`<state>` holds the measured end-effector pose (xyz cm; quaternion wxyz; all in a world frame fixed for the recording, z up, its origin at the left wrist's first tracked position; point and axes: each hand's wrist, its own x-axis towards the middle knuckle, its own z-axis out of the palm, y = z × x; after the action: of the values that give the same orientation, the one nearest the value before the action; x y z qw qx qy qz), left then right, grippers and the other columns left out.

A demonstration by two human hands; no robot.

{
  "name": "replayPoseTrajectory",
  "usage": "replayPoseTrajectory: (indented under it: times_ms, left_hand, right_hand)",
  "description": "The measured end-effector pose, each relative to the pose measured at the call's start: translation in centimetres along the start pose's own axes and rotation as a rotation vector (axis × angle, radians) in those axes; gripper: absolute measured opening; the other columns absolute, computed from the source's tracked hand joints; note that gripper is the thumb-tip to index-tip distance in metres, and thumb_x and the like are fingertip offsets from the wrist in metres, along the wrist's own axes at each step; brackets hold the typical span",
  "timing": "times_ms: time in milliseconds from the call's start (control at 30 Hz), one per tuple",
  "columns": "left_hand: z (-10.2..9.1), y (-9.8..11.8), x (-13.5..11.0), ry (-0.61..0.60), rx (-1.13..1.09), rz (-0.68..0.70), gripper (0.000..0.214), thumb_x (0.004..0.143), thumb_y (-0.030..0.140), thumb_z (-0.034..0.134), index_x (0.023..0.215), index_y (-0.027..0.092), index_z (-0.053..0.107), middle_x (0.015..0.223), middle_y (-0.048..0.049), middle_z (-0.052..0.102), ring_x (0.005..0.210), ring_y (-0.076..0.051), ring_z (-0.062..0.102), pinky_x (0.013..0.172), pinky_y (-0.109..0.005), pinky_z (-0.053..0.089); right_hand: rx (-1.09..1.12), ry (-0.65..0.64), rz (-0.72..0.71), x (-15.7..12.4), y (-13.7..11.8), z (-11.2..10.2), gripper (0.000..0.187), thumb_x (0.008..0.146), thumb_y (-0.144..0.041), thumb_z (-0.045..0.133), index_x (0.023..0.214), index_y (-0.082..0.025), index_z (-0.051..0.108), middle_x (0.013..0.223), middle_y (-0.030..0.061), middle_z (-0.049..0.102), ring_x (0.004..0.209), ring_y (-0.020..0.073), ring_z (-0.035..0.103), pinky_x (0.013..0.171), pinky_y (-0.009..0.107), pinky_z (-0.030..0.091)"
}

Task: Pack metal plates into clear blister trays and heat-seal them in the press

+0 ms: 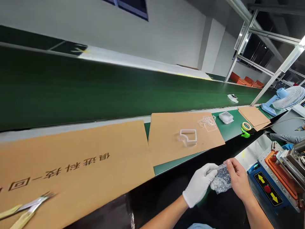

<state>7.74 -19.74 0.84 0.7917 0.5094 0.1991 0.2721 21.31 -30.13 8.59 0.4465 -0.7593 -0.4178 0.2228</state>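
Observation:
My left hand (201, 183), in a white glove, pinches the left edge of a clear bubble-wrap bag (222, 180). On the opposite side my bare right hand (238, 178) grips the bag's upper right edge between thumb and fingers. The bag hangs between both hands in front of my body; what is inside it I cannot make out. Beyond my hands, a white frame-shaped plastic part (190, 136) with a clear section rests on a cardboard sheet (166, 146). Farther back on that sheet lies a small heap of thin white frame pieces (207, 122).
A blue machine (264, 190) with a red button stands at right. Scissors (30, 208) lie on the printed cardboard (100, 178) at left. A tape roll (246, 126), a green tool (245, 133), a wrapped stack (226, 117) and a fan (286, 97) are farther right. A green conveyor belt (107, 86) runs behind.

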Motion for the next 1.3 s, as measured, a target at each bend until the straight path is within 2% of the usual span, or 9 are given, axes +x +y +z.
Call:
replayPoseTrajectory:
  times_ms: [133, 300, 467, 700, 800, 967, 1100, 1200, 1300]
  left_hand:
    - [-1.9, -0.2, -2.4, -0.069, -0.059, 0.041, 0.049, 0.095, 0.054, 0.07, 0.128, 0.017, 0.066, 0.119, -0.0136, 0.074, 0.09, -0.024, 0.071, 0.07, -0.034, 0.059]
    - [-2.5, -2.1, -4.0, -0.091, 0.005, 0.184, 0.076, 0.079, 0.014, 0.075, 0.151, 0.022, 0.053, 0.146, -0.0149, 0.066, 0.132, -0.031, 0.065, 0.113, -0.046, 0.054]
    - [-2.3, -2.1, -3.9, 0.019, 0.246, 0.164, 0.086, 0.069, 0.002, 0.063, 0.152, 0.024, 0.056, 0.141, -0.0098, 0.071, 0.121, -0.026, 0.071, 0.108, -0.042, 0.057]
    - [-6.0, 0.0, -5.4, 0.075, 0.424, -0.079, 0.029, 0.079, 0.019, 0.064, 0.107, 0.02, 0.073, 0.091, -0.0018, 0.077, 0.079, -0.022, 0.07, 0.071, -0.031, 0.053]
    - [-6.7, 0.8, -6.3, 0.068, 0.369, -0.083, 0.029, 0.08, 0.023, 0.067, 0.108, 0.02, 0.071, 0.094, -0.001, 0.076, 0.08, -0.02, 0.069, 0.069, -0.028, 0.049]
    - [-5.8, 0.8, -6.6, -0.013, 0.412, 0.027, 0.021, 0.077, 0.031, 0.077, 0.094, 0.021, 0.07, 0.084, 0.0013, 0.068, 0.075, -0.019, 0.063, 0.068, -0.028, 0.044]
    - [-6.6, -2.4, -7.5, 0.019, -0.048, -0.059, 0.046, 0.059, 0.039, 0.096, 0.09, 0.019, 0.07, 0.08, 0.003, 0.064, 0.074, -0.016, 0.059, 0.071, -0.028, 0.047]
    - [-9.1, -5.5, -9.9, 0.143, -0.294, -0.157, 0.063, 0.051, 0.04, 0.103, 0.103, 0.016, 0.077, 0.081, -0.0003, 0.071, 0.071, -0.015, 0.063, 0.066, -0.027, 0.049]
    - [-13.7, -7.9, -13.6, 0.484, -0.335, -0.169, 0.066, 0.056, 0.04, 0.102, 0.112, 0.011, 0.08, 0.081, -0.0061, 0.074, 0.065, -0.017, 0.067, 0.056, -0.026, 0.045]
  right_hand:
    - [-0.092, -0.042, -0.094, -1.2, -3.0, 0.8, 0.039, 0.108, -0.057, 0.056, 0.108, -0.024, 0.078, 0.099, 0.0041, 0.073, 0.09, 0.0216, 0.066, 0.078, 0.03, 0.049]
    - [-0.176, -0.03, -0.115, -2.0, -4.5, 1.7, 0.041, 0.109, -0.056, 0.053, 0.104, -0.023, 0.077, 0.091, 0.0048, 0.071, 0.083, 0.0219, 0.064, 0.073, 0.03, 0.048]
    - [-0.266, 0.003, -0.109, -1.9, -3.6, 2.3, 0.043, 0.11, -0.059, 0.046, 0.091, -0.025, 0.065, 0.073, 0.0002, 0.057, 0.066, 0.0191, 0.05, 0.061, 0.03, 0.041]
    - [-0.249, 0.126, -0.096, -0.1, -0.6, -0.8, 0.052, 0.099, -0.065, 0.065, 0.126, -0.022, 0.073, 0.11, 0.0131, 0.076, 0.074, 0.0227, 0.063, 0.065, 0.034, 0.054]
    - [-0.102, -0.107, -0.015, 0.6, 0.8, -0.4, 0.071, 0.086, -0.071, 0.077, 0.139, -0.024, 0.07, 0.132, 0.0183, 0.074, 0.082, 0.0276, 0.069, 0.07, 0.041, 0.06]
    - [0.178, -0.63, 0.082, 0.2, 1.4, 5.2, 0.114, 0.06, -0.085, 0.089, 0.154, -0.028, 0.059, 0.154, 0.0207, 0.061, 0.137, 0.0445, 0.061, 0.113, 0.055, 0.052]
    - [0.245, -0.73, 0.082, 0.4, 1.3, 8.4, 0.108, 0.058, -0.083, 0.091, 0.147, -0.03, 0.062, 0.151, 0.0212, 0.064, 0.137, 0.0487, 0.062, 0.108, 0.058, 0.056]
    - [0.277, -0.724, 0.017, 1.6, 1.9, 9.1, 0.115, 0.059, -0.087, 0.087, 0.154, -0.031, 0.056, 0.156, 0.0223, 0.059, 0.139, 0.0512, 0.059, 0.108, 0.061, 0.055]
    - [0.304, -0.654, -0.037, 2.8, 2.7, 8.9, 0.115, 0.064, -0.089, 0.081, 0.158, -0.029, 0.052, 0.161, 0.0242, 0.054, 0.139, 0.0535, 0.058, 0.104, 0.064, 0.057]
